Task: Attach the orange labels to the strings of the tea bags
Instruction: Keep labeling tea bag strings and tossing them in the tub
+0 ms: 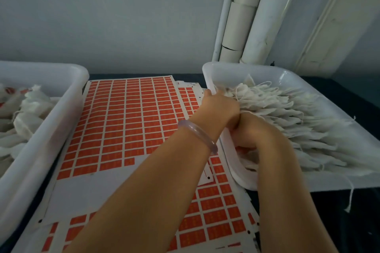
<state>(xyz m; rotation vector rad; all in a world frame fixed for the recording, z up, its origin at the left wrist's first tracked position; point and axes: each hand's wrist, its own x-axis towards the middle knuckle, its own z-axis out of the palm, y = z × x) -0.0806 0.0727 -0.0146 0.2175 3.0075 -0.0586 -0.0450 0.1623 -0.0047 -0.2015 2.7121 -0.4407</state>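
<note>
Left hand (220,104), centre-right of frame: fingers buried in the tea bags (298,121); I cannot tell the grip. Right hand (253,131), just below: fingers curled round a bunch from the same pile. Right tray (267,74) holds this pile. Left tray (55,117) holds more bags (30,113). Orange labels (127,119) lie on sheets between the trays.

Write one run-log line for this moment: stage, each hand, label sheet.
stage: fetching tea bags | left hand: in right tray pile, grip hidden | right hand: grips tea bags | label sheet: partly used
</note>
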